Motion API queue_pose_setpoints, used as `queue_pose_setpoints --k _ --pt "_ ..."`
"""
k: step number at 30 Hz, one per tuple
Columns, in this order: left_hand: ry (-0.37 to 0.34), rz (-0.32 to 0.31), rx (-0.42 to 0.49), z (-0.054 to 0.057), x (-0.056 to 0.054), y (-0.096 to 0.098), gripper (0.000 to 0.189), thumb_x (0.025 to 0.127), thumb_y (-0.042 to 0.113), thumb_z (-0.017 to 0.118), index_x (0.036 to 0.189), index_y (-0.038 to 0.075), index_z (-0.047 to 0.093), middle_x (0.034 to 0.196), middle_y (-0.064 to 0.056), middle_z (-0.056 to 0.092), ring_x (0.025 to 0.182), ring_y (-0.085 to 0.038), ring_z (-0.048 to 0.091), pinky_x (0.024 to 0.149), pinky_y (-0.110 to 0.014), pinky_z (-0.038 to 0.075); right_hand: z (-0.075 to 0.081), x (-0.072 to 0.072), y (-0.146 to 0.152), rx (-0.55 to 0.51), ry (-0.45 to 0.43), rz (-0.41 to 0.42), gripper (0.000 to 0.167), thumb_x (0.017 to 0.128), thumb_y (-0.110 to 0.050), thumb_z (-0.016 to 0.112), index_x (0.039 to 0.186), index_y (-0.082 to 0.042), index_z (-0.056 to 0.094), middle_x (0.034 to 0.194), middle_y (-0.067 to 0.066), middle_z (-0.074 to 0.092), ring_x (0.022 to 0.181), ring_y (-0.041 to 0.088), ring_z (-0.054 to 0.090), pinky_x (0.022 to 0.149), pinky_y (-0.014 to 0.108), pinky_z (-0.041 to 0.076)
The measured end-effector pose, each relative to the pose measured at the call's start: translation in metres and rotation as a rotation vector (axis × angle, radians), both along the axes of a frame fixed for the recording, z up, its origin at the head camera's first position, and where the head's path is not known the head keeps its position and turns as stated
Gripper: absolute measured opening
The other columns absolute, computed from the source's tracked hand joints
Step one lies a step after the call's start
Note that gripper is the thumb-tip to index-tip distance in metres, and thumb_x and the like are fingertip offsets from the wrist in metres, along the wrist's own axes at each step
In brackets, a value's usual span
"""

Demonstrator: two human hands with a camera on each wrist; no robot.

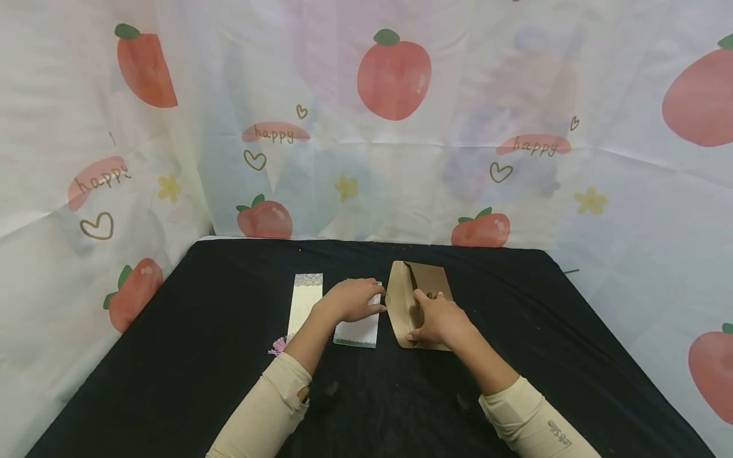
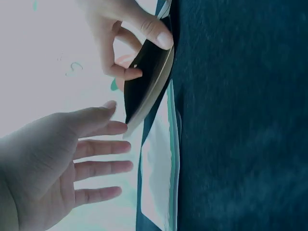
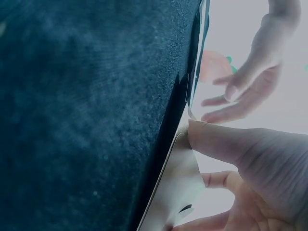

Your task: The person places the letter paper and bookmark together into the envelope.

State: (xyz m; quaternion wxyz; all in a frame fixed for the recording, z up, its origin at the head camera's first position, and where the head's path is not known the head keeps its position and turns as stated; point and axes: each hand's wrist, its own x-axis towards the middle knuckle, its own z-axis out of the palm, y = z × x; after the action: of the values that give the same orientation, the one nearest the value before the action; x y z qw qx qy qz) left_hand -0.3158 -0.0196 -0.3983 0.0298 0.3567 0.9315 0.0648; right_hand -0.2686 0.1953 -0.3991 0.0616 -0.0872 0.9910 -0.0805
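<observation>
A brown kraft envelope [image 1: 431,275] lies on the black cloth, its flap [image 1: 397,299] opened out to the left. My right hand [image 1: 443,318] grips it at the mouth, thumb low on the flap fold and fingers spread over the body; the left wrist view shows its dark opening [image 2: 144,77] parted. My left hand [image 1: 354,300] hovers over a white card [image 1: 356,334] with a green lower border, fingers straight and fingertips right at the flap's edge. Part of that card is hidden under the hand.
Left of the white card lies a long cream card [image 1: 306,302] with a lacy grey top band. A pink tassel [image 1: 279,345] is at its lower end, partly behind my left forearm. A printed fabric backdrop [image 1: 395,178] rises behind the black-covered table [image 1: 229,318].
</observation>
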Motion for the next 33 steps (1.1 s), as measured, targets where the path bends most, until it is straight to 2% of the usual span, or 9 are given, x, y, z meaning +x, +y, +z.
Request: queue_pose_setpoints --k 3,10,15,20,26,33 --pt "-0.018 0.071 -0.004 -0.003 -0.003 -0.006 0.043 0.104 0.038 0.065 0.14 0.015 0.065 0.135 -0.007 0.061 0.12 -0.024 0.062 0.098 -0.042 0.052 -0.001 0.0 -0.001 -0.003 -0.001 -0.002 0.092 0.077 -0.042 0.093 0.149 -0.006 0.047 0.136 0.036 0.055 0.122 0.057 0.054 0.087 0.064 0.052" --pt "-0.038 0.248 0.069 -0.008 -0.008 -0.018 0.052 0.097 0.031 0.077 0.14 0.007 0.063 0.133 -0.016 0.056 0.117 -0.031 0.062 0.096 -0.044 0.053 -0.002 0.001 -0.002 -0.004 0.011 -0.005 0.093 0.076 -0.041 0.094 0.148 -0.006 0.047 0.136 0.036 0.055 0.12 0.056 0.056 0.086 0.064 0.053" --pt "-0.091 0.364 0.123 -0.008 -0.006 -0.02 0.055 0.098 0.031 0.074 0.142 0.002 0.06 0.138 -0.021 0.055 0.121 -0.034 0.06 0.097 -0.048 0.053 -0.001 0.002 -0.002 -0.007 0.017 -0.005 0.092 0.075 -0.041 0.094 0.147 -0.006 0.048 0.135 0.036 0.056 0.119 0.056 0.056 0.085 0.064 0.053" --pt "-0.144 0.485 0.169 -0.01 -0.007 -0.019 0.058 0.097 0.034 0.074 0.142 0.0 0.058 0.136 -0.02 0.061 0.122 -0.036 0.061 0.094 -0.051 0.054 -0.002 0.001 -0.001 -0.008 0.016 -0.008 0.092 0.075 -0.041 0.094 0.147 -0.007 0.048 0.136 0.036 0.054 0.118 0.056 0.057 0.085 0.064 0.053" --pt "-0.169 0.544 0.174 -0.01 -0.006 -0.016 0.069 0.089 0.04 0.081 0.142 0.003 0.058 0.131 -0.018 0.064 0.117 -0.036 0.063 0.094 -0.054 0.053 0.0 0.002 -0.002 -0.019 0.024 -0.007 0.088 0.074 -0.039 0.095 0.143 -0.008 0.05 0.131 0.034 0.056 0.11 0.052 0.061 0.08 0.061 0.055" --pt "-0.172 0.581 0.108 -0.012 -0.003 -0.013 0.085 0.078 0.05 0.089 0.144 0.008 0.056 0.131 -0.015 0.062 0.116 -0.032 0.061 0.094 -0.056 0.049 0.001 0.003 -0.003 -0.028 0.012 -0.008 0.094 0.075 -0.039 0.095 0.148 -0.006 0.047 0.14 0.039 0.05 0.123 0.057 0.054 0.085 0.065 0.053"
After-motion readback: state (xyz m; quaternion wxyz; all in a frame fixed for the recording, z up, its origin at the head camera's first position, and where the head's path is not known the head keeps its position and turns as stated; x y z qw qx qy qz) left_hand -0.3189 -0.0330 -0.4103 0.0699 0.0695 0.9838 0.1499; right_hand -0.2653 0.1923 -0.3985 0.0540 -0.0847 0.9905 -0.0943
